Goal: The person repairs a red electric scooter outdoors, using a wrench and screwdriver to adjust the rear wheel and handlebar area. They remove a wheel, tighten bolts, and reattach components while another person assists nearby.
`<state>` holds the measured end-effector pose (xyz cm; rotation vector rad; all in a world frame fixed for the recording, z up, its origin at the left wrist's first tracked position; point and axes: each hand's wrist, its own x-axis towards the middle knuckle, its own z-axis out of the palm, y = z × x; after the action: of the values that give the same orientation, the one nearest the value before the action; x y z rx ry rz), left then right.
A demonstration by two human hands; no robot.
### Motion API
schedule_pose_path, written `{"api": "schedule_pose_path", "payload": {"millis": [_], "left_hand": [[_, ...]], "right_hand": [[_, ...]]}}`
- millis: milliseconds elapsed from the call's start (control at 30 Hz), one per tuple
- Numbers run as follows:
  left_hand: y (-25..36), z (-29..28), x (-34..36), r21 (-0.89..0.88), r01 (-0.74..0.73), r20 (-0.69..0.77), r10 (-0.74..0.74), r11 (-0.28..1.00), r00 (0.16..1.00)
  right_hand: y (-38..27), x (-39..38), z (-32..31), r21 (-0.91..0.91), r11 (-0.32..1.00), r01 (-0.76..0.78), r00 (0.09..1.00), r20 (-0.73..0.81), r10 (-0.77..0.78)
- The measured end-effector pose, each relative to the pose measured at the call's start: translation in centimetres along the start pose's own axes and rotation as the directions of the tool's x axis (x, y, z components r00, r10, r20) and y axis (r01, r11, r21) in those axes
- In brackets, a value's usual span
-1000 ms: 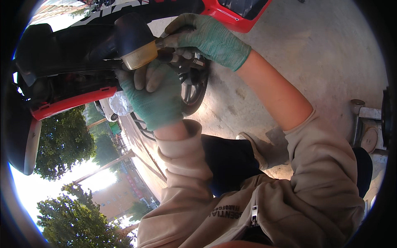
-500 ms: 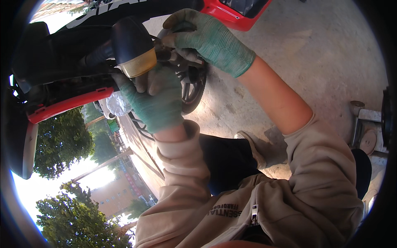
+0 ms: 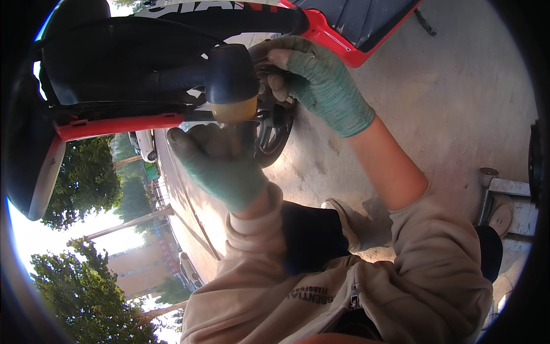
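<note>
A black lamp housing (image 3: 230,74) with an amber lens (image 3: 233,109) hangs from the dark underside of a red and black vehicle (image 3: 117,127). My right hand (image 3: 326,92), in a green glove with grey fingertips, curls its fingers at dark fittings just right of and behind the lamp; what they grip is hard to make out. My left hand (image 3: 220,169), gloved alike, is just below the lens, its fingers curled. Whatever is inside them is hidden. A spoked wheel (image 3: 272,140) shows behind both hands.
A red tray with a dark insert (image 3: 366,23) is at the top. Concrete floor (image 3: 435,109) lies beneath, with my shoe (image 3: 341,226) on it. A metal object (image 3: 510,189) stands at far right. Outside at left are trees (image 3: 86,172), a pole and a parked white car (image 3: 146,143).
The lamp has shifted right and down in the view. My left hand has dropped lower and sits more below the lens. My right hand has moved down and right, fingers still curled by the fittings.
</note>
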<state>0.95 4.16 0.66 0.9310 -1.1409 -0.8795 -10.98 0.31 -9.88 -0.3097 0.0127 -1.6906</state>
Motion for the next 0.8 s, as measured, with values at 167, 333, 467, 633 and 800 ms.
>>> {"api": "schedule_pose_path", "payload": {"millis": [167,333,467,633,800], "left_hand": [[0.9,-0.7,0.6,0.378,-0.382,-0.017,0.418,0.843,0.908],[2.8,-1.0,-0.1,0.533,-0.381,-0.012,0.457,0.755,0.889],[2.7,-0.9,-1.3,0.444,-0.304,0.053,0.314,0.843,0.948],[2.9,-2.0,-1.4,0.188,0.148,0.239,-0.192,0.971,0.952],[2.5,-3.0,-0.2,0.047,0.264,0.16,-0.268,0.963,0.95]], "right_hand": [[0.0,-1.5,0.0,0.008,1.0,0.024,0.994,0.102,-0.025],[0.3,-2.3,0.7,0.002,1.0,0.012,0.998,0.067,-0.012],[0.8,-2.7,1.4,-0.049,0.988,0.149,0.988,0.038,-0.147],[0.0,-2.3,1.4,0.069,0.992,0.103,0.993,-0.058,-0.099],[-2.1,-2.6,1.3,-0.167,0.979,0.117,0.971,-0.19,-0.148]]}}
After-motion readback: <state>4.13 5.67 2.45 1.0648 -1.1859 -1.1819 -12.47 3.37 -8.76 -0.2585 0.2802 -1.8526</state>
